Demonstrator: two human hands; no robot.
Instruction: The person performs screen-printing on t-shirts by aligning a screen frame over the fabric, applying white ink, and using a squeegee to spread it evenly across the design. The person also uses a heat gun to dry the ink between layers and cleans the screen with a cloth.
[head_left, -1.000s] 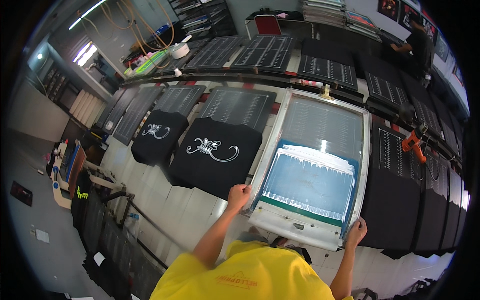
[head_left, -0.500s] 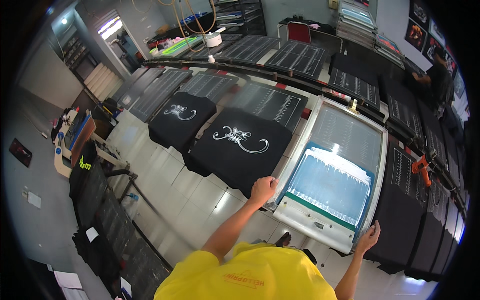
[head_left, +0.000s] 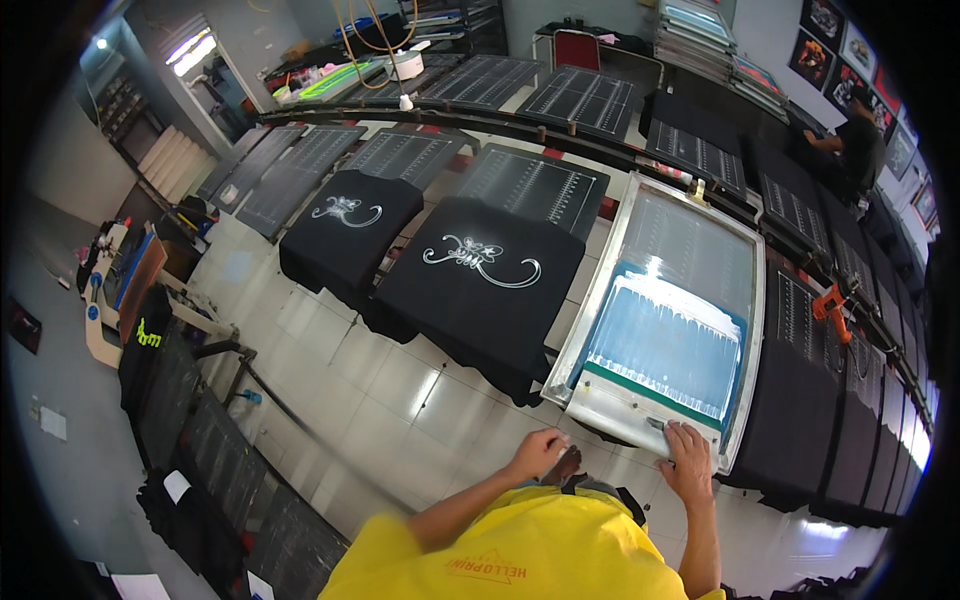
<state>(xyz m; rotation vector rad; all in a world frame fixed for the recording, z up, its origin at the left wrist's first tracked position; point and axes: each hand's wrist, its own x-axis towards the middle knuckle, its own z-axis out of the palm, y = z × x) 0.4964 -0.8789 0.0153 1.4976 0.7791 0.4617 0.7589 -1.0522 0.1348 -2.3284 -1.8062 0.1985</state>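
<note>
A screen printing frame point(head_left: 754, 300) with a metal rim lies over a black shirt on the right. White ink point(head_left: 690, 308) runs across its blue mesh, with streaks below. A wide metal squeegee point(head_left: 625, 408) with a green blade rests at the frame's near end. The fingers of my right hand point(head_left: 690, 462) curl over the squeegee's near edge, towards its right end. My left hand point(head_left: 538, 455) is off the frame, in the air before my shirt, its fingers curled with nothing seen in them. To the left, a black shirt point(head_left: 470, 315) bears a white floral print.
Another printed black shirt point(head_left: 350, 225) lies further left on its board. Black shirts point(head_left: 795, 430) cover boards at the right, near an orange heat gun point(head_left: 830, 308). A rail point(head_left: 480, 122) runs behind the boards. At the far right is another person point(head_left: 858, 140).
My left hand has let go of the frame's near left corner and come back towards me. My right hand has moved from the frame's right side onto the squeegee.
</note>
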